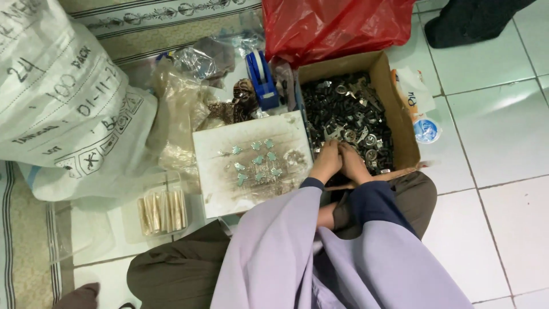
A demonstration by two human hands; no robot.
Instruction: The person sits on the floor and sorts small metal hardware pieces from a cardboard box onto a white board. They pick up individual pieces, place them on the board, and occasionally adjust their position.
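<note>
both hands met at the near edge of the cardboard box [394, 114]: my left hand [327, 162] and right hand [353, 163] pressed together, fingers curled over small metal parts [349, 114]; what they gripped, i couldn't tell. beside it lay a stained white board [229, 189].

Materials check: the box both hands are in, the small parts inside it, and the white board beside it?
Box: plain brown cardboard, matte, with folded flaps. Parts: mixed; silvery ones glint like bare metal, black ones look dull, plastic or coated metal, unclear. Board: flat white sheet, stained brown; material unclear. Left hand and right hand rest on the parts.
</note>
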